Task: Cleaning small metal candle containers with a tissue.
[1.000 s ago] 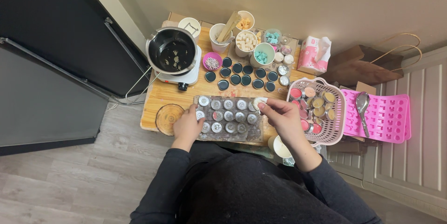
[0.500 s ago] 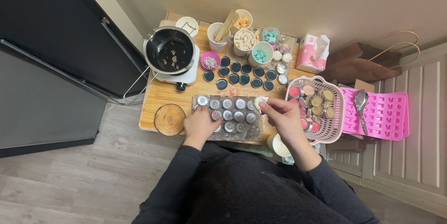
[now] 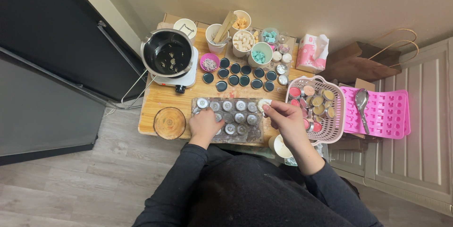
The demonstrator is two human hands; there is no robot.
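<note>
On a small wooden table [image 3: 160, 98] lies a grey mat [image 3: 250, 133] with several small round metal tins [image 3: 228, 105] in rows. My left hand [image 3: 204, 124] rests on the mat's left part, fingers curled over the tins there. My right hand [image 3: 283, 116] hovers at the mat's right end and pinches a small pale round tin [image 3: 263, 103] between its fingertips. Both sleeves are dark.
A black pot [image 3: 168, 57] sits on a white hotplate at back left. Dark round lids [image 3: 240, 76], cups of coloured pieces [image 3: 258, 54], a pink basket of filled tins [image 3: 317, 106], a pink mould with a spoon [image 3: 377, 111], a wooden disc [image 3: 170, 123] and a tissue pack [image 3: 311, 52] surround the mat.
My left hand has slid right along the mat's front edge. My right hand stays at the mat's right end with the small tin.
</note>
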